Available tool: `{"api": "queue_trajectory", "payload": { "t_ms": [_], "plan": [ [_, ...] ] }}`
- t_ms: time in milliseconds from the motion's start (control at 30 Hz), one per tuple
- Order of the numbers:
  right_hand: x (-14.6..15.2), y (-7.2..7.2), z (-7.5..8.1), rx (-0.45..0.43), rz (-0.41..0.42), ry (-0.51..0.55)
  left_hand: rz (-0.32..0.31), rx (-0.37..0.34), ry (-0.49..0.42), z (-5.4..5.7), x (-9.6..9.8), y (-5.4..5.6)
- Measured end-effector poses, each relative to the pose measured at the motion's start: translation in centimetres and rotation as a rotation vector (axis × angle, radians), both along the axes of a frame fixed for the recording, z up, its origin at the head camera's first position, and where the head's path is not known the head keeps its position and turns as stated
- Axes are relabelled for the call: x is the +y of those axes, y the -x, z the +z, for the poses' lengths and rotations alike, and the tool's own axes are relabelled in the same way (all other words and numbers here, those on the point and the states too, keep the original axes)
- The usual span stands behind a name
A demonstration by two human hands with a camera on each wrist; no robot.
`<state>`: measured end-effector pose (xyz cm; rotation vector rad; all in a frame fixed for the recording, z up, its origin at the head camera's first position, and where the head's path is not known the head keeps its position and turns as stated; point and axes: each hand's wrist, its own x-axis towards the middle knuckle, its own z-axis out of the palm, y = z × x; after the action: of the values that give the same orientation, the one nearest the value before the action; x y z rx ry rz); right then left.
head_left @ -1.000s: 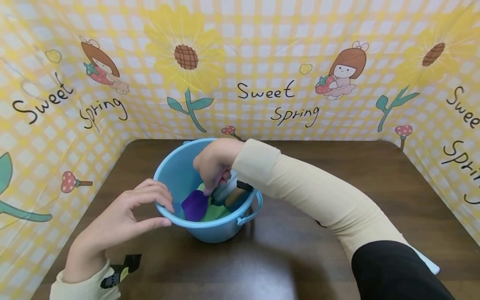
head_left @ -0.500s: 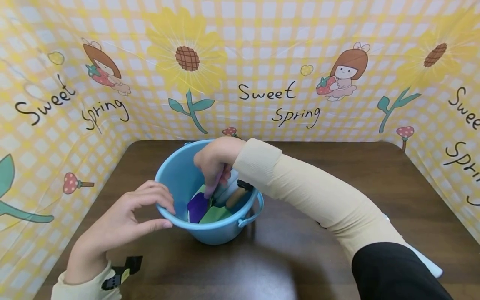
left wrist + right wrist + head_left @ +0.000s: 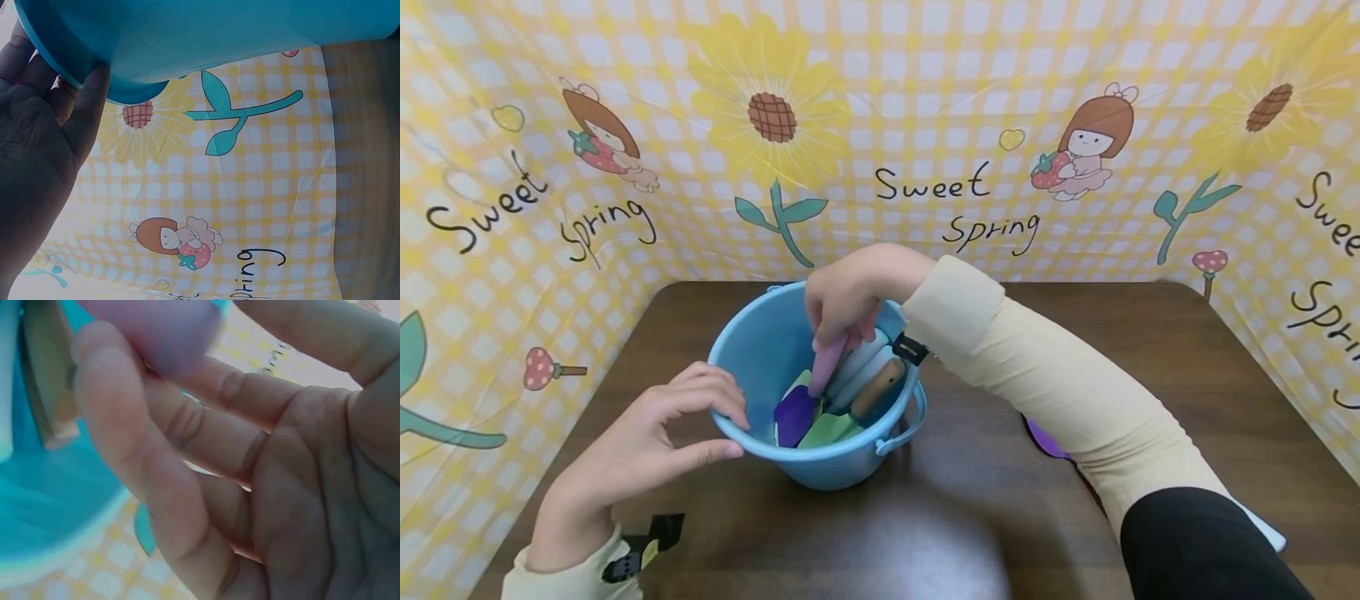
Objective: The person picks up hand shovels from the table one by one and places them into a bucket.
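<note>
A light blue bucket [image 3: 826, 479] stands left of the table's middle. My left hand [image 3: 647, 421] holds its near-left rim, fingers over the edge and thumb outside; the left wrist view shows this hand [image 3: 50, 137] at the rim too. Inside leans a toy shovel with a purple blade [image 3: 795, 417] and a pink handle [image 3: 827, 367]. My right hand [image 3: 850, 296] is over the bucket at the top of that handle. In the right wrist view its fingers are loosely bent and the pink handle's end [image 3: 178, 337] lies by the fingertips; the thumb tip is out of frame.
Also in the bucket are a green blade [image 3: 831, 429], a wooden handle [image 3: 878, 387] and light blue handles [image 3: 859, 367]. A purple piece [image 3: 1045, 437] and a light blue handle end [image 3: 1262, 529] show around my right forearm on the brown table [image 3: 970, 508]. Patterned cloth [image 3: 925, 100] surrounds the table.
The purple shovel first shifted slightly right in the bucket, then stayed put. My right hand has since risen up and to the right, leaving more of the pink handle visible. My left hand stays on the rim.
</note>
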<state>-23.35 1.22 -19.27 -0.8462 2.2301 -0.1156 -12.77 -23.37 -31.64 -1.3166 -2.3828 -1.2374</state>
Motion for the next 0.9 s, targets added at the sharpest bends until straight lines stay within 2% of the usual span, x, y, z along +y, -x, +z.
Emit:
{"api": "queue_trajectory", "payload": {
  "t_ms": [167,300,400,667,733,900],
  "plan": [
    [2.8,-0.1,1.1,0.062,-0.030,0.185,-0.010,0.024,-0.011,0.0,0.0,0.2],
    [6.1,-0.2,1.5,0.108,-0.041,0.340,-0.005,0.016,-0.008,0.1,0.0,0.2],
    [8.6,-0.5,1.2,0.127,-0.060,0.435,-0.004,0.009,-0.008,0.1,0.1,0.2],
    [15.2,-2.4,-0.7,0.212,-0.220,0.620,-0.013,0.017,-0.014,-0.2,0.2,0.2],
    [16.6,-3.0,-1.1,0.252,-0.235,0.649,-0.010,0.018,-0.014,-0.2,0.2,0.1],
    [19.7,-4.6,-1.8,0.306,-0.313,0.687,0.041,-0.036,0.036,0.2,0.1,-0.2]
  ]
}}
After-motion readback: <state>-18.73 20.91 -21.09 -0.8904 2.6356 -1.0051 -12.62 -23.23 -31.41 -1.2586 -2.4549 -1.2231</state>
